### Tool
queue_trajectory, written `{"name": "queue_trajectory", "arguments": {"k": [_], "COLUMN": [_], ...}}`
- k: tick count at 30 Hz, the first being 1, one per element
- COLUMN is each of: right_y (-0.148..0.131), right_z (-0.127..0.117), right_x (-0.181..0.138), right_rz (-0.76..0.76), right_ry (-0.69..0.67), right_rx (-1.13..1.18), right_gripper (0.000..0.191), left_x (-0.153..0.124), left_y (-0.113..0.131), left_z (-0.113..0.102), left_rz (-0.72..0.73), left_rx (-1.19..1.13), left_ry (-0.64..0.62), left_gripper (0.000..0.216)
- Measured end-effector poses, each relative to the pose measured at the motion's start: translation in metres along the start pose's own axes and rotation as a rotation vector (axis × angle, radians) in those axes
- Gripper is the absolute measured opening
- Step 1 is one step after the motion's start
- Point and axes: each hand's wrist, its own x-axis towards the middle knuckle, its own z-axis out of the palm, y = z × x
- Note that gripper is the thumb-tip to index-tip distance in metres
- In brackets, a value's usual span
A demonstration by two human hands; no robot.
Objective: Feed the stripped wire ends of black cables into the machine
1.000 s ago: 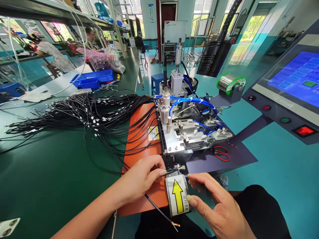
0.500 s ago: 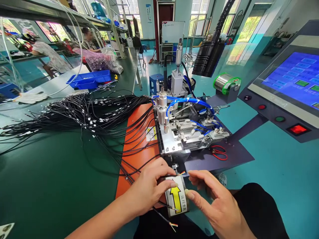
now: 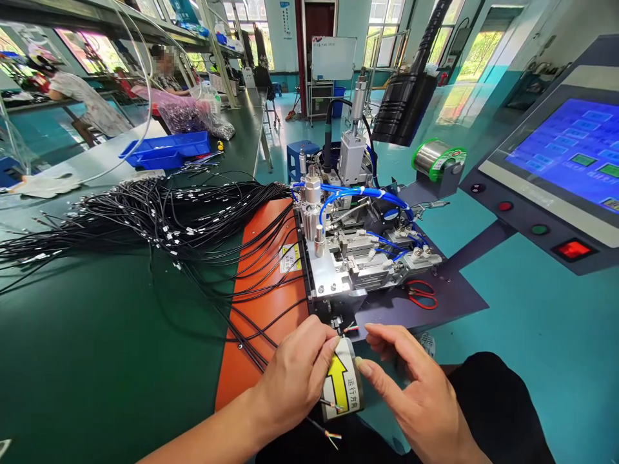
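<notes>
Down at the near edge of the bench, I have my left hand (image 3: pixel 294 380) curled over a thin black cable (image 3: pixel 319 403), pinching it between thumb and fingers right on the small metal block with the yellow arrow label (image 3: pixel 344 386); the cable's stripped, coloured tip pokes out just below the block, and a second loose cable end (image 3: pixel 331 437) lies a little lower. My right hand (image 3: pixel 411 393) sits just beside the block on the other side, fingers spread and loosely bent, thumb tip touching the block's edge, gripping nothing that I can make out. Just ahead of both hands, another set of coloured wire tips (image 3: pixel 352 328) shows at the mouth of the silver fixture (image 3: pixel 348 264), so I judge this is the loading step: seating a cable end in line with the arrow before it goes to the machine. What the next move calls for, as I read it, is a fine, steady nudge along that arrow, keeping the strands together. Outward from there, the orange mat (image 3: pixel 261 303) carries a fan of black cables (image 3: pixel 159 219) from the big bundle on the green bench (image 3: pixel 97 341); red snips (image 3: pixel 420 293) lie right of the fixture, a solder spool (image 3: pixel 438 158) behind, a blue screen (image 3: pixel 570 151) far right.
</notes>
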Motion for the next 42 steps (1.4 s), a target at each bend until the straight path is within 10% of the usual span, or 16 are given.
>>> {"name": "queue_trajectory", "arguments": {"k": [20, 29, 35, 42], "right_y": [-0.002, -0.013, -0.008, -0.007], "right_z": [0.020, 0.026, 0.034, 0.002], "right_x": [-0.002, 0.016, 0.011, 0.020], "right_rz": [-0.296, 0.126, -0.058, 0.087], "right_ry": [0.070, 0.076, 0.104, 0.063], "right_rx": [-0.152, 0.069, 0.068, 0.004], "right_gripper": [0.044, 0.016, 0.017, 0.018], "left_x": [0.000, -0.001, -0.003, -0.006], "left_y": [-0.005, -0.004, -0.005, -0.007], "left_z": [0.008, 0.007, 0.008, 0.010], "left_rz": [0.006, 0.061, 0.075, 0.115], "left_rx": [0.072, 0.081, 0.100, 0.193], "left_ry": [0.031, 0.030, 0.026, 0.012], "left_gripper": [0.024, 0.024, 0.022, 0.019]}}
